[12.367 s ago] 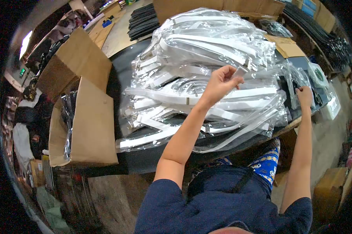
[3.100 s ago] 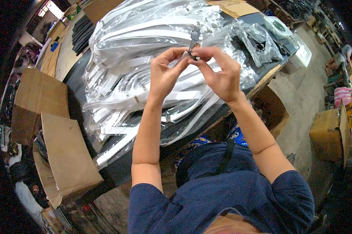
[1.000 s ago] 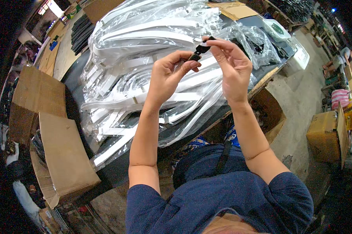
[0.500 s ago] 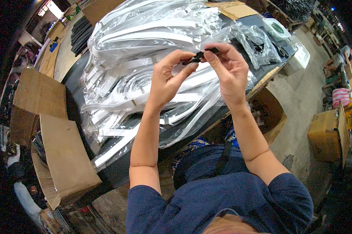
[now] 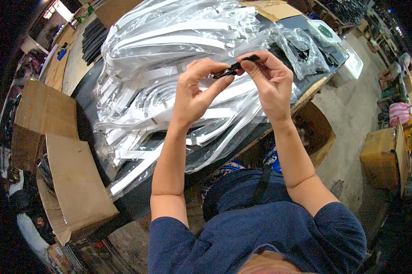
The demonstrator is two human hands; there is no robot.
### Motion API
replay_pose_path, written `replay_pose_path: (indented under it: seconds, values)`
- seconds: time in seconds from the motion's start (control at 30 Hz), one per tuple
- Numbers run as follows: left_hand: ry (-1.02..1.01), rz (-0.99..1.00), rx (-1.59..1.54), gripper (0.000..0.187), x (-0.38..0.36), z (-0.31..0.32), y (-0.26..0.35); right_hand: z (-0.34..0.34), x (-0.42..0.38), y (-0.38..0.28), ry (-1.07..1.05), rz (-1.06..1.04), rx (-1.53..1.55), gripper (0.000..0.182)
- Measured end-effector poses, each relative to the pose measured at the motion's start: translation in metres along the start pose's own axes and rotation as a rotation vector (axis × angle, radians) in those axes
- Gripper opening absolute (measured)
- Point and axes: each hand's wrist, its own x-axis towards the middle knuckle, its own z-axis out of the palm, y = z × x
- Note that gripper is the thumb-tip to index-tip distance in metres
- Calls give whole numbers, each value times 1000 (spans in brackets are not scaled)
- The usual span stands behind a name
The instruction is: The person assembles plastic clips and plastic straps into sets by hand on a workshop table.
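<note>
From the head view, my left hand and my right hand are both raised over the table, each pinching one end of a small dark metal clip between thumb and fingertips. The clip hangs in the air above the heap of bagged white straps that covers most of the table, well clear of its near edge. My grip is only fingertips on a slim, hard piece, so I judge it could slip out; if it drops, it would likely slide down among the slick bags and be hard to find. The straps hanging over the near edge could also slide off if my forearms brush them. An open cardboard box stands at the table's left corner.
</note>
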Motion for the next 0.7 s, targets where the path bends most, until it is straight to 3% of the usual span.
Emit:
replay_pose_path:
  seconds: [0.3, 0.37, 0.7]
  values:
    - [103, 133, 88, 16, 0, 16, 14, -7, -3, -4, -7, -78, -64, 7]
    - [134, -2, 12, 14, -3, 19, 15, -8, -4, -3, 42, -12, -61, 6]
    - [39, -21, -68, 12, -1, 10, 8, -5, -3, -4, 32, -18, -78, 6]
